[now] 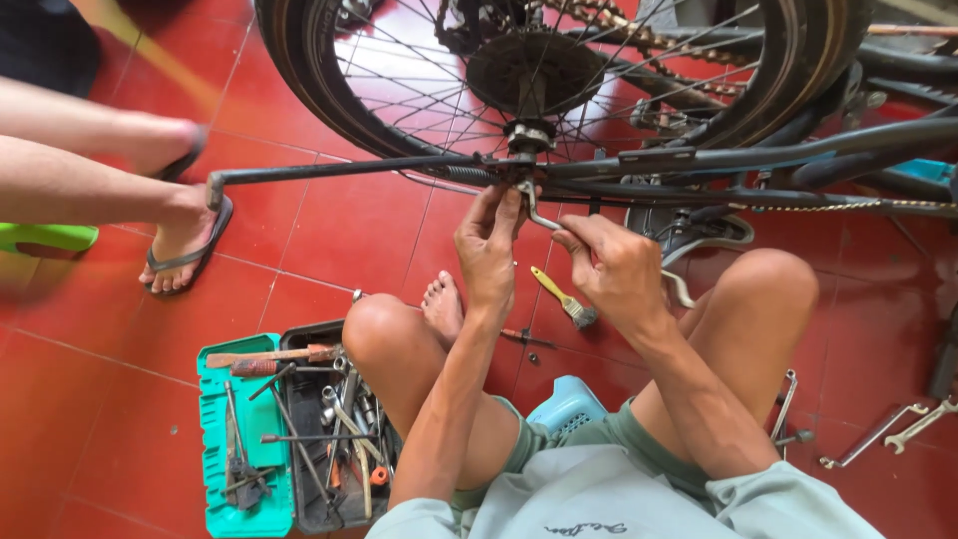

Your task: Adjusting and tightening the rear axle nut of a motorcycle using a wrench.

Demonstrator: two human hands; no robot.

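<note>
Two hands work a slim metal wrench [539,215] at the rear axle nut [529,140] of the bicycle wheel [329,75]. It looks stiff, light and possibly greasy, best held along its shank. The left hand [487,250] pinches its upper end; the right hand [614,269] closes its grip around the lower shank. Beyond lie a paintbrush [564,297], a tool tray [225,439] and the red floor [100,399].
</note>
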